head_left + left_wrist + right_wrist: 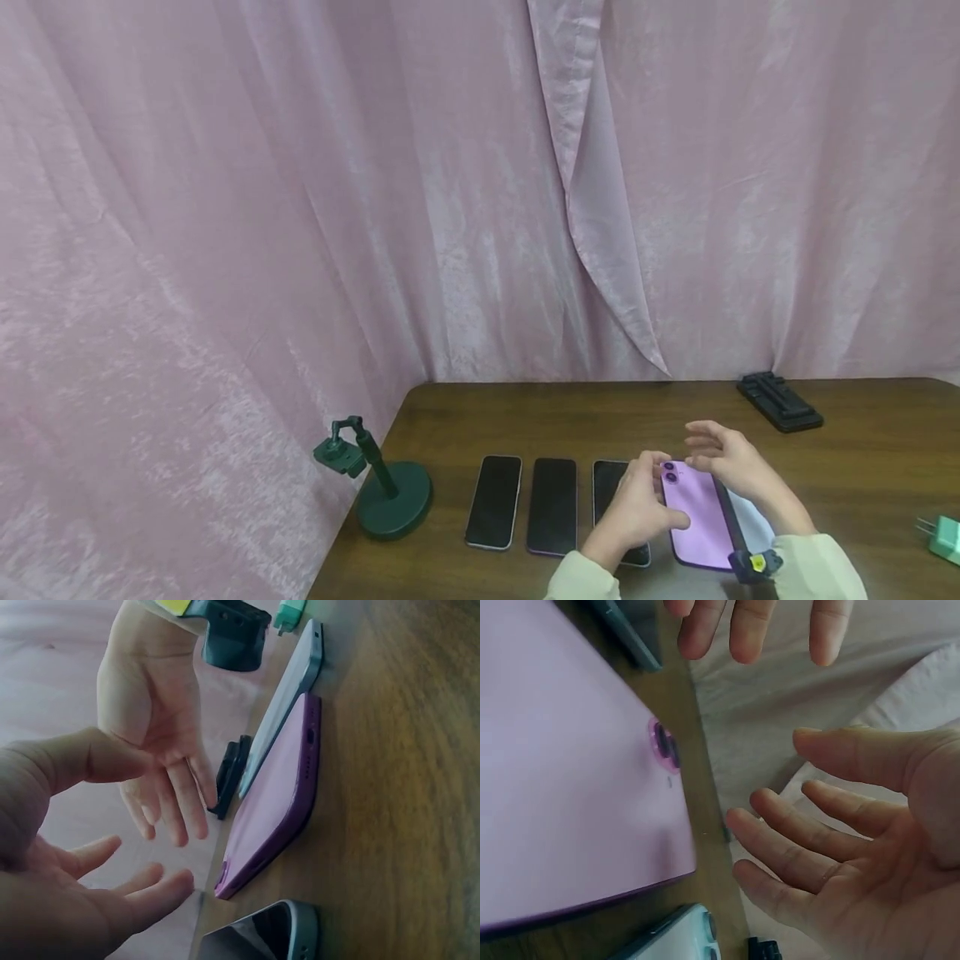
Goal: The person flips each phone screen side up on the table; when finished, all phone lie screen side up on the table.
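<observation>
A purple phone (699,521) lies back up on the table, its two camera lenses at the far left corner. My left hand (636,507) is over its left edge, fingers spread and holding nothing in the left wrist view. Above the phone's far right side is my right hand (731,462), its fingers loosely bent and apart from the phone in the right wrist view. A pale blue phone (285,694) lies just right of the purple one, partly hidden by the right wrist in the head view. Left of it, a dark-screened phone (609,483) is partly covered by my left hand.
Two more phones lie face up, a silver-edged phone (493,502) and a dark phone (552,506). A green stand (393,500) is at the table's left edge. A folded black stand (780,402) lies far right, a green plug adapter (947,537) near right. Pink curtains (480,208) hang behind.
</observation>
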The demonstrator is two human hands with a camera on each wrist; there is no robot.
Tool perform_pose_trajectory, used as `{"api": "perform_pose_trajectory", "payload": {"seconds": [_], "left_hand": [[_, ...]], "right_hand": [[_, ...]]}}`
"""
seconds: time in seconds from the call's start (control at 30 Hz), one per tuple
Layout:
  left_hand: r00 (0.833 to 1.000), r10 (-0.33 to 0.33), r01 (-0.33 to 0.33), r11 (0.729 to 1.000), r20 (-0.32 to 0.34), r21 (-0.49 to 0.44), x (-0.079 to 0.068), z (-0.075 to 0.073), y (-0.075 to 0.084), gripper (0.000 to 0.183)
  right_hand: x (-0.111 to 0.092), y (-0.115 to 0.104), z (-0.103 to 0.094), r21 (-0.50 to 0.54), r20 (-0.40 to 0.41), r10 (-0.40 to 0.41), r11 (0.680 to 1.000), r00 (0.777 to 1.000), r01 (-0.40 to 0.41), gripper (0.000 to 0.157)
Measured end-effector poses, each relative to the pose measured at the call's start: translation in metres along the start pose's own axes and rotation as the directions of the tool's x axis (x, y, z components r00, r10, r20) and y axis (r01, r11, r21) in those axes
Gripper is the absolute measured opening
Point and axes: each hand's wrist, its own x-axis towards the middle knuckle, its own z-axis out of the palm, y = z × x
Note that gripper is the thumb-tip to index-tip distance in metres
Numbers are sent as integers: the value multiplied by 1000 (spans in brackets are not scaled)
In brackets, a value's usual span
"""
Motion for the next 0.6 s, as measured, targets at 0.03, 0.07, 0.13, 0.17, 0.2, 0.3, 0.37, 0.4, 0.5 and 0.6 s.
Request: {"api": "perform_pose_trajectory", "payload": {"seconds": [0.03, 0.07, 0.13, 0.17, 0.2, 0.3, 0.37, 0.4, 0.5, 0.6], "left_hand": [[1000, -3, 3, 999, 12, 33, 0, 1, 0, 69], [1000, -7, 6, 998, 25, 61, 0, 2, 1, 70], [999, -20, 14, 994, 50, 112, 0, 4, 2, 71], [998, -24, 15, 991, 59, 135, -1, 5, 2, 71], [998, -28, 18, 987, 63, 162, -1, 6, 2, 71], [997, -38, 22, 975, 67, 219, -3, 11, 4, 72], [997, -44, 28, 967, 58, 252, -5, 14, 4, 73], [997, -50, 34, 965, 54, 261, -6, 15, 5, 74], [997, -69, 54, 960, 43, 275, -8, 20, 4, 75], [996, -84, 71, 954, 31, 290, -10, 24, 3, 75]], "right_hand": [[1, 1, -1, -11, 13, -2, 1000, 1000, 2, 53], [2, 2, -1, -16, 25, -4, 1000, 1000, 4, 52], [3, 4, -2, -19, 47, -17, 1000, 999, 18, 51], [4, 5, -2, -23, 54, -25, 999, 998, 26, 51], [5, 7, -2, -32, 57, -27, 999, 998, 29, 51], [6, 9, -2, -71, 60, -40, 996, 997, 44, 50], [6, 10, -3, -101, 57, -37, 994, 998, 43, 49], [6, 11, -3, -115, 55, -34, 993, 998, 40, 49], [5, 13, -2, -155, 54, -15, 988, 998, 24, 48], [4, 14, -1, -190, 56, -2, 982, 998, 13, 46]]}}
